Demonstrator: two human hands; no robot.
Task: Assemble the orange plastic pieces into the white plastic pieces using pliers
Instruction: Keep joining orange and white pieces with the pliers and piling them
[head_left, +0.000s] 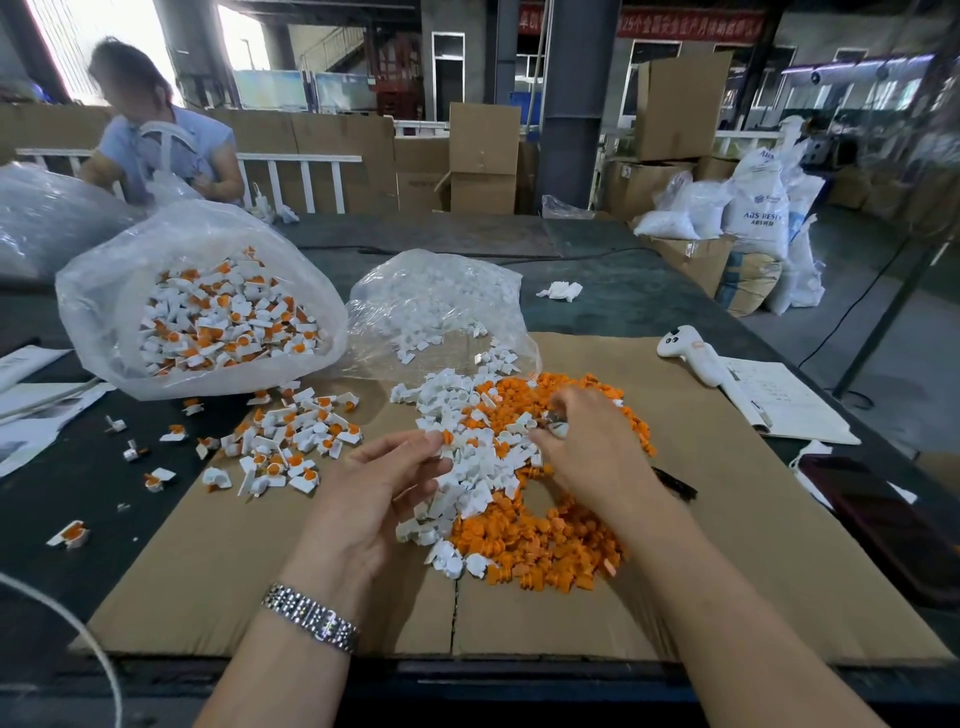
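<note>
White pieces (467, 457) and orange pieces (540, 540) are heaped on cardboard (727, 545) (factory floor behind); left hand (379, 493) is loosely open, right hand (587, 447) is curled around pliers (555, 422).

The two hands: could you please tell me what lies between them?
In the head view, loose white pieces lie between the left hand and the right hand, on the cardboard.

"ABS RESIN" on a white sack (756, 210) at the right, red banner (691, 23) at upper right with "25", other characters unreadable
</note>
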